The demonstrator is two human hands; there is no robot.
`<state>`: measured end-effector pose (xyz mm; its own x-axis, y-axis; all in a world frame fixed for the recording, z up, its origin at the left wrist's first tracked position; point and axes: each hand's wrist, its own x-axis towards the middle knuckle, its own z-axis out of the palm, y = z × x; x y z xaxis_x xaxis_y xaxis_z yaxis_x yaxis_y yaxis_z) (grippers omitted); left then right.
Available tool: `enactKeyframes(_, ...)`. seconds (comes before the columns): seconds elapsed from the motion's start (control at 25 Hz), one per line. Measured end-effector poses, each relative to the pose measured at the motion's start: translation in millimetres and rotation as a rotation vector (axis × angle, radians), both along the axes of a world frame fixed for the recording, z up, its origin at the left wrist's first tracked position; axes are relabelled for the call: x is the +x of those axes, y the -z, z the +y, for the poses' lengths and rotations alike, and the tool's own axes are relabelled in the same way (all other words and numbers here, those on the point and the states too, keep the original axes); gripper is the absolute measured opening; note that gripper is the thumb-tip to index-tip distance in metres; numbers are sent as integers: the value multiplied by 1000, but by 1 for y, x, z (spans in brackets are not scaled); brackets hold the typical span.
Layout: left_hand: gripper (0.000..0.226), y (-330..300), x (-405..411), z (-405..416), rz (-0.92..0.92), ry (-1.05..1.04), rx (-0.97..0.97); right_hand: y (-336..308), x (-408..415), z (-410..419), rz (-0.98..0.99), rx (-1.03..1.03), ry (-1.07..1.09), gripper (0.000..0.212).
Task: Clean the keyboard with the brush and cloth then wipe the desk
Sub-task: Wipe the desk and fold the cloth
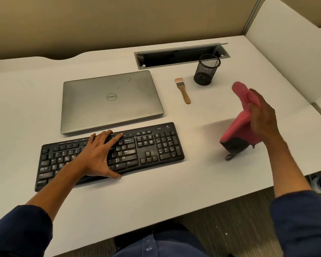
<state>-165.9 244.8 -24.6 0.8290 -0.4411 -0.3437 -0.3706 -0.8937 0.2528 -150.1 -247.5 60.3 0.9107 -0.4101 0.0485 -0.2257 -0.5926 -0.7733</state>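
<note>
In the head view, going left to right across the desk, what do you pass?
Left hand on keyboard → laptop → brush → mesh pen cup → pink cloth in right hand.

Cloth [243, 125] motion-blurred; left hand [98, 154] hides keys.

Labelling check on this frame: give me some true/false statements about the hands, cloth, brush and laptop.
1. The left hand rests on the keyboard. True.
2. The right hand holds the brush. False: it holds a pink cloth; the brush lies on the desk.
3. The laptop is open. False: its lid is shut.
4. The brush lies between the laptop and the mesh cup. True.
</note>
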Motion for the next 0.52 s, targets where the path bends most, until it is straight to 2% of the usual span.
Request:
enactKeyframes(0.08,142,1,1,0,2,-9,-2,9,33,-4,51,-221,-172,44)
enactKeyframes(0.2,144,1,1,0,-4,-21,-7,47,71,3,198,-406,-435,50)
enactKeyframes(0.32,146,1,1,-1,-2,-27,-3,91,84,12,388,-603,-548,80)
enactKeyframes(0.4,146,1,0,-1,-4,-32,-7,106,85,13,412,-615,-523,84)
enactKeyframes(0.52,146,1,1,0,-4,-34,-12,96,83,9,227,-432,-447,63)
